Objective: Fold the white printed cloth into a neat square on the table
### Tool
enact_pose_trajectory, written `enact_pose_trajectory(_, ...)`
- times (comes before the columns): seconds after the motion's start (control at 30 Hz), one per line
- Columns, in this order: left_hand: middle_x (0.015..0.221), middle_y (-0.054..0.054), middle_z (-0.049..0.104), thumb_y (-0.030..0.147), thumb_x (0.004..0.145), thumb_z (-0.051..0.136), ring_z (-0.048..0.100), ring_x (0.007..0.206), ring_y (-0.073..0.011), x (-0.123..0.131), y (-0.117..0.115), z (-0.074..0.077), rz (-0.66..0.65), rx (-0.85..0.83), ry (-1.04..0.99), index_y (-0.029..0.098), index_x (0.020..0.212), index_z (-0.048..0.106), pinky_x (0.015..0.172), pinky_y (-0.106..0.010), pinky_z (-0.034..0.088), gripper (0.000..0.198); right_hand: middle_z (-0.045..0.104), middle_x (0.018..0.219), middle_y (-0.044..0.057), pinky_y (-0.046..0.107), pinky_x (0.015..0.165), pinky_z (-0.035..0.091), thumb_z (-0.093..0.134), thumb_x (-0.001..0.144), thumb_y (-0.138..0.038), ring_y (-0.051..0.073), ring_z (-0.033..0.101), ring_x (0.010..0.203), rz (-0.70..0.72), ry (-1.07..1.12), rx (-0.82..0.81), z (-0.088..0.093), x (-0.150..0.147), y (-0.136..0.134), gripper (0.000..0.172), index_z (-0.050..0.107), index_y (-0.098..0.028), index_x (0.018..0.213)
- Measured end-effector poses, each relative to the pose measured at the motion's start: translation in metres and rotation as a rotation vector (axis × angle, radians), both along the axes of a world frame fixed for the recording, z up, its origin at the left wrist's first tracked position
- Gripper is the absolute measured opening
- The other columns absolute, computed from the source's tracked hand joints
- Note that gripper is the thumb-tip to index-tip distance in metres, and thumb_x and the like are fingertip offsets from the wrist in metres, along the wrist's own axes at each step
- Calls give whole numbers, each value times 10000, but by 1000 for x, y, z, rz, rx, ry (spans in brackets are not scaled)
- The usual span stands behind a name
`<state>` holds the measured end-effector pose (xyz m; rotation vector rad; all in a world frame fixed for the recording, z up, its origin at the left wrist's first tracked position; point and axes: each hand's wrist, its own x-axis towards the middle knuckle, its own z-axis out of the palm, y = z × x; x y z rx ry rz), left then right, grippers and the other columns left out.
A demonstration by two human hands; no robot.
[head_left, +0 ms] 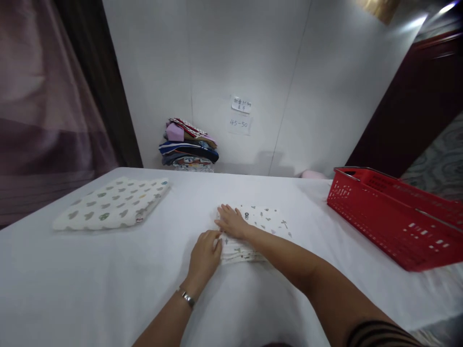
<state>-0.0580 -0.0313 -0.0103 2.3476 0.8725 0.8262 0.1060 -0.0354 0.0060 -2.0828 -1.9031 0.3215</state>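
A folded white cloth (267, 221) with small grey and dark prints lies in layers on the white-covered table (152, 289). My right hand (231, 221) rests flat on its upper left part, fingers stretched out. At the cloth's left edge is my left hand (206, 253), its fingers bent and close together against the side. Whether they pinch any fabric is hidden. My right forearm passes over part of the cloth.
Another folded cloth (115, 202) with grey and green prints lies at the table's left. A red plastic basket (376, 221) stands on the right. Behind the table's far edge, a pile of folded fabrics (190, 149) sits against the wall, beside paper signs (239, 124).
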Motion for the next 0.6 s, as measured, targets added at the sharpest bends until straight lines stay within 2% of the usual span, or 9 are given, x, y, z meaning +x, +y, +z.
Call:
enact_pose_trajectory(0.07, 934, -40, 603, 209, 832, 413, 514, 917, -181, 2, -4, 4, -133, 122, -3, 208, 889, 557, 816, -294, 377, 154, 149, 1483, 114, 531, 1053, 81, 306, 899, -479, 252, 78, 1359, 30, -23, 16, -2, -3, -15, 581, 234, -177, 1390)
enact_pose_trajectory(0.13, 865, -34, 604, 215, 836, 411, 514, 855, -182, 5, -6, 5, -201, 131, 75, 209, 812, 561, 785, -299, 378, 151, 190, 1472, 115, 534, 1049, 99, 319, 904, -440, 249, 114, 1353, 36, -45, 16, -5, -6, -27, 537, 269, -185, 1374)
enact_pose_trajectory(0.3, 756, -13, 587, 204, 810, 430, 505, 785, -173, 6, -7, 3, -166, 63, 173, 206, 725, 555, 705, -278, 361, 151, 218, 1465, 106, 510, 1050, 139, 306, 907, -446, 242, 148, 1348, 14, -31, -17, -2, 4, -51, 522, 293, -203, 1369)
enact_pose_trajectory(0.43, 779, -8, 596, 191, 795, 432, 507, 784, -160, 4, -9, 5, -145, 24, 155, 205, 733, 566, 684, -264, 352, 149, 156, 1482, 99, 516, 1060, 50, 307, 892, -505, 245, 80, 1361, -91, -100, -50, 1, 35, -82, 590, 257, -202, 1395)
enact_pose_trajectory(0.53, 768, -8, 595, 177, 774, 441, 506, 787, -158, 4, -12, 9, -136, -6, 165, 202, 708, 564, 662, -257, 350, 141, 157, 1483, 91, 525, 1053, 80, 275, 894, -525, 260, 86, 1359, -151, -54, -149, -2, 57, -103, 587, 273, -214, 1392)
enact_pose_trajectory(0.6, 759, -7, 595, 167, 753, 456, 508, 793, -159, 5, -14, 12, -117, -28, 172, 200, 692, 563, 670, -255, 354, 128, 177, 1479, 85, 512, 1058, 95, 290, 895, -508, 252, 97, 1359, -167, -32, -115, -3, 69, -113, 566, 299, -221, 1382)
